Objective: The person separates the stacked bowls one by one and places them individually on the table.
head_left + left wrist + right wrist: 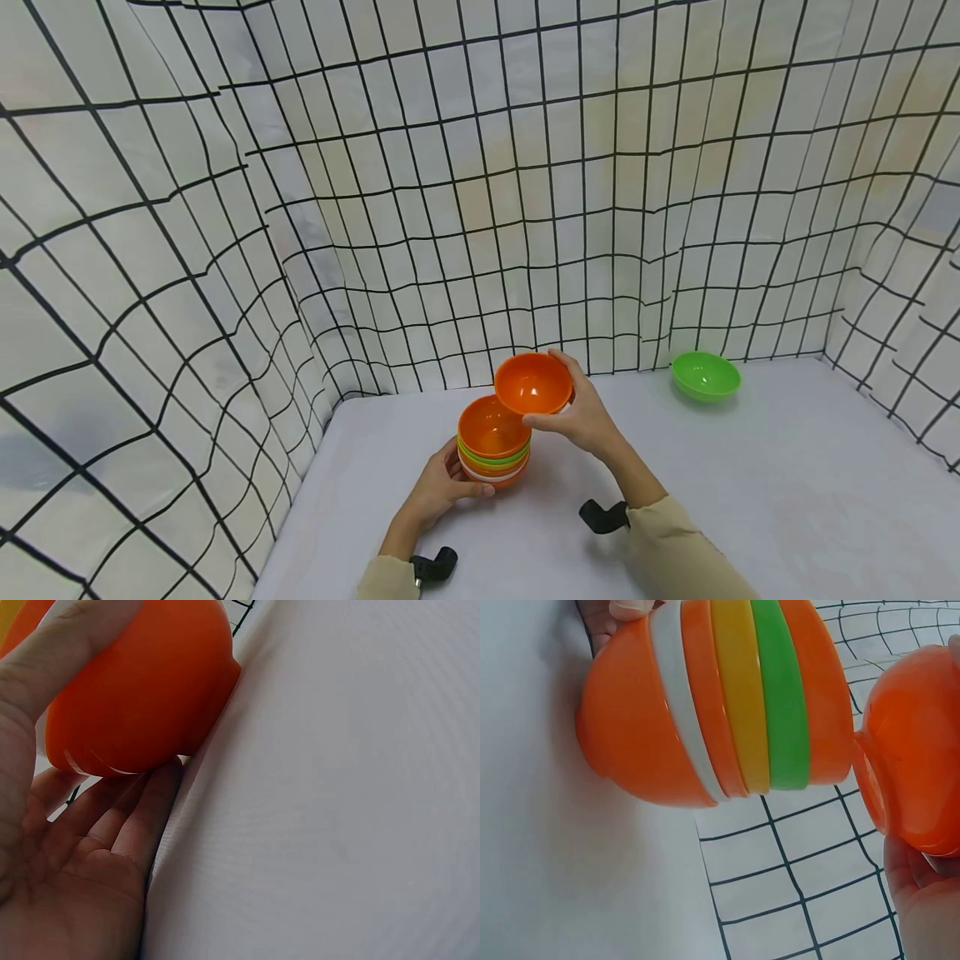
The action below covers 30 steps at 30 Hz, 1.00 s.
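Note:
A stack of bowls point(493, 467) stands upright on the table, with orange, white, yellow and green layers seen from the side in the right wrist view. At its lower left my left hand point(437, 487) holds the stack between thumb and fingers, near the bottom orange bowl point(150, 690). My right hand point(588, 417) grips a single orange bowl point(531, 379) by its right side, thumb at the near rim. That bowl is raised above and just right of the stack's top orange bowl point(491, 425). Whether its foot point(871, 784) touches the stack's rim, I cannot tell.
A green bowl point(707, 375) sits alone at the back right of the white table point(750, 500). White sheeting with a black grid point(562, 183) rises behind the table and on both sides. Black devices point(603, 517) are worn on both wrists.

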Each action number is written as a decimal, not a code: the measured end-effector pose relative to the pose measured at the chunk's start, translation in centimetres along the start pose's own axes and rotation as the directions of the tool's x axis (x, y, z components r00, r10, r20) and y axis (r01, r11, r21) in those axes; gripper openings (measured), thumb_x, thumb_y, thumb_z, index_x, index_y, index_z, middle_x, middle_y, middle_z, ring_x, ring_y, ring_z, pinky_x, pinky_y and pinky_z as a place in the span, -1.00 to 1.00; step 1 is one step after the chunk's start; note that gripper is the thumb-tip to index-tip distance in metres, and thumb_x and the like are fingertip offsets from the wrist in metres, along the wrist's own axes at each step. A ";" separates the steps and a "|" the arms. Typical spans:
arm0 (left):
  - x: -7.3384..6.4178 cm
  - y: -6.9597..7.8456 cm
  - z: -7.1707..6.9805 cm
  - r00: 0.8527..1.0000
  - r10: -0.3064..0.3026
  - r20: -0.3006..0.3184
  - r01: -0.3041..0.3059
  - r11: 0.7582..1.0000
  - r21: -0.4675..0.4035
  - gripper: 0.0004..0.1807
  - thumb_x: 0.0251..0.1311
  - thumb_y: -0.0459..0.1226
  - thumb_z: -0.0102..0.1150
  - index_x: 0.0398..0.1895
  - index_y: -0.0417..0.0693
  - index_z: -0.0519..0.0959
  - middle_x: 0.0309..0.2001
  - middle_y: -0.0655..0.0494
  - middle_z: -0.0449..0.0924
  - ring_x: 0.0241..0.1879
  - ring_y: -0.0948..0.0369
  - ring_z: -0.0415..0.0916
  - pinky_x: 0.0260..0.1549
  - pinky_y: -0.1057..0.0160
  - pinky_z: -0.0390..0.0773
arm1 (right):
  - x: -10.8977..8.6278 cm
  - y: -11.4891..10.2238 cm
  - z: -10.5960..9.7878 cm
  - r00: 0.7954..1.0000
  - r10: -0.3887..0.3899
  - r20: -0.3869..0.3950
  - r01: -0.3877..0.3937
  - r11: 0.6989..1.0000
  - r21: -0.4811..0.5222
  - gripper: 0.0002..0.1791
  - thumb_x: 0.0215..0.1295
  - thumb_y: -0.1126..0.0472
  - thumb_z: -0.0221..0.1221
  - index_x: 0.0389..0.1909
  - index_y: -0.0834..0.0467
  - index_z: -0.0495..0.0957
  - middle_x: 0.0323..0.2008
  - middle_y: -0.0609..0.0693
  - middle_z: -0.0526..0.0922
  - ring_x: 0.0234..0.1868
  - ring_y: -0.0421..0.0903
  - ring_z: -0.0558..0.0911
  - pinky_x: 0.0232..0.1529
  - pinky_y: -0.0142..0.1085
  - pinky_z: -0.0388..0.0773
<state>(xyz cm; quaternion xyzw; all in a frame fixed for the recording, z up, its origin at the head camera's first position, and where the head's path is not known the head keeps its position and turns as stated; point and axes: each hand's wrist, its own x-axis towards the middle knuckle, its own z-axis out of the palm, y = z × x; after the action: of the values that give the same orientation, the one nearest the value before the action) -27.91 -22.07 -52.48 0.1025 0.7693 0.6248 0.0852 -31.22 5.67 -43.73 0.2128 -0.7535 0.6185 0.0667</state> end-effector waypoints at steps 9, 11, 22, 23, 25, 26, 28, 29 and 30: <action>-0.2 0.2 0.1 1.000 0.001 0.004 -0.001 1.000 -0.013 0.02 -0.05 -0.19 0.64 0.51 0.14 0.28 0.41 0.07 0.45 0.35 0.09 0.47 0.33 0.32 0.52 | 0.0 0.5 -1.8 0.998 0.049 -0.048 -0.050 0.998 -0.023 0.16 -0.03 0.10 0.60 0.55 -0.07 0.11 0.41 0.05 0.37 0.35 0.15 0.43 0.25 0.07 0.63; -0.2 0.3 0.1 1.000 0.006 0.004 -0.006 1.000 -0.016 0.02 -0.05 -0.20 0.64 0.51 0.14 0.28 0.41 0.07 0.45 0.35 0.09 0.48 0.30 0.36 0.53 | 0.1 0.7 -2.3 0.997 0.053 -0.058 -0.055 0.998 -0.033 0.16 -0.02 0.10 0.60 0.55 -0.06 0.11 0.42 0.05 0.36 0.36 0.15 0.42 0.25 0.08 0.63; -0.1 0.2 0.0 1.000 0.009 -0.003 -0.009 1.000 -0.015 0.00 -0.04 -0.23 0.63 0.50 0.13 0.30 0.41 0.07 0.46 0.34 0.10 0.48 0.28 0.41 0.53 | 0.5 2.1 -4.2 0.988 0.101 -0.118 -0.107 0.993 -0.053 0.20 -0.01 0.01 0.59 0.57 -0.02 0.05 0.43 0.07 0.35 0.38 0.15 0.40 0.24 0.11 0.63; -0.1 0.1 0.0 1.000 0.008 -0.003 -0.008 1.000 -0.017 0.00 -0.04 -0.23 0.63 0.50 0.14 0.30 0.41 0.07 0.46 0.34 0.11 0.48 0.28 0.41 0.53 | 0.5 2.3 -4.4 0.987 0.105 -0.123 -0.112 0.992 -0.054 0.20 -0.01 0.00 0.59 0.57 -0.02 0.05 0.43 0.07 0.35 0.38 0.15 0.40 0.24 0.11 0.63; 0.0 0.1 0.0 1.000 0.009 0.001 -0.009 1.000 -0.018 0.00 -0.04 -0.23 0.63 0.50 0.13 0.30 0.41 0.07 0.46 0.34 0.11 0.48 0.28 0.41 0.53 | 0.4 2.8 -4.7 0.985 0.114 -0.131 -0.122 0.991 -0.055 0.22 -0.01 -0.01 0.59 0.59 -0.02 0.03 0.43 0.07 0.35 0.38 0.15 0.39 0.24 0.12 0.63; 0.0 0.1 0.0 1.000 0.009 0.002 -0.009 1.000 -0.019 0.00 -0.04 -0.23 0.63 0.50 0.14 0.30 0.41 0.07 0.46 0.34 0.11 0.48 0.28 0.41 0.53 | 0.4 3.0 -4.8 0.983 0.122 -0.137 -0.130 0.990 -0.052 0.22 -0.01 -0.02 0.59 0.58 -0.03 0.03 0.43 0.07 0.35 0.38 0.15 0.39 0.24 0.11 0.62; 0.0 0.1 0.0 1.000 0.006 0.007 -0.006 1.000 -0.024 0.00 -0.04 -0.23 0.63 0.50 0.14 0.29 0.41 0.08 0.45 0.34 0.11 0.48 0.29 0.41 0.52 | 0.4 3.5 -5.2 0.980 0.137 -0.144 -0.145 0.988 -0.046 0.22 -0.02 -0.02 0.60 0.59 -0.02 0.03 0.43 0.07 0.34 0.39 0.15 0.38 0.25 0.12 0.62; 0.0 0.0 0.1 1.000 0.006 0.008 -0.006 1.000 -0.024 -0.01 -0.03 -0.23 0.63 0.50 0.15 0.29 0.41 0.08 0.45 0.34 0.11 0.48 0.29 0.41 0.52 | 0.4 3.7 -5.3 0.979 0.144 -0.146 -0.152 0.987 -0.043 0.23 -0.02 -0.02 0.59 0.59 -0.02 0.03 0.43 0.07 0.34 0.39 0.15 0.37 0.26 0.13 0.61; 0.1 0.0 0.1 1.000 0.006 0.008 -0.006 1.000 -0.024 -0.01 -0.03 -0.23 0.63 0.50 0.15 0.29 0.41 0.08 0.45 0.34 0.11 0.48 0.29 0.41 0.52 | 0.4 3.9 -5.5 0.977 0.152 -0.148 -0.161 0.986 -0.046 0.23 -0.02 -0.03 0.59 0.59 -0.01 0.02 0.43 0.08 0.34 0.39 0.16 0.37 0.26 0.13 0.61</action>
<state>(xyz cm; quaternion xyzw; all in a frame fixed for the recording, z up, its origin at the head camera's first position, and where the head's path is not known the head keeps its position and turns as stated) -27.95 -21.97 -52.46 0.1065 0.7611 0.6338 0.0877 -34.02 11.43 -45.89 0.1054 -0.7786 0.6137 0.0782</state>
